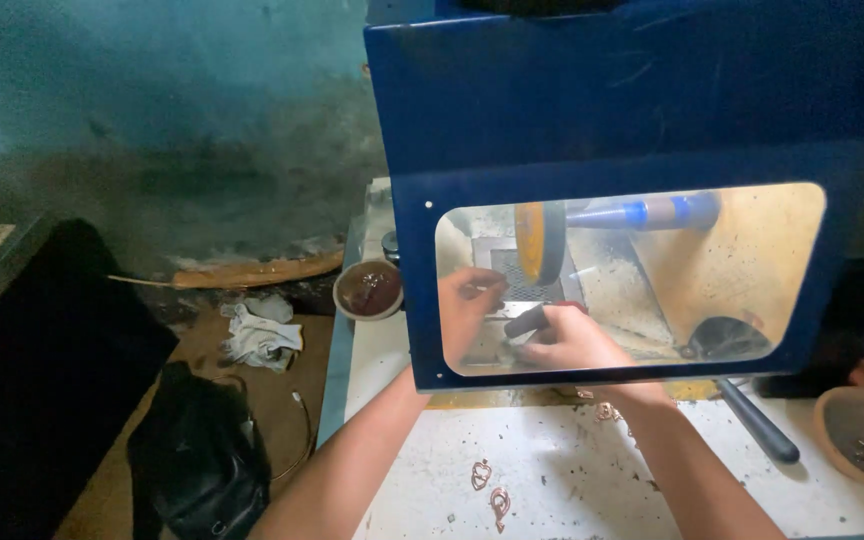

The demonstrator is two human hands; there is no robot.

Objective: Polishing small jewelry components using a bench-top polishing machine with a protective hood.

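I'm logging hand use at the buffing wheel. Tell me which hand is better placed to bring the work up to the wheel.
Probably the left hand: it sits right below the yellow wheel behind the clear shield. The right hand is lower, gripping a dark handle.

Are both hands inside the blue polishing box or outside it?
Inside. Left hand and right hand show through the blue box's clear window, near the yellow wheel; only forearms remain outside.
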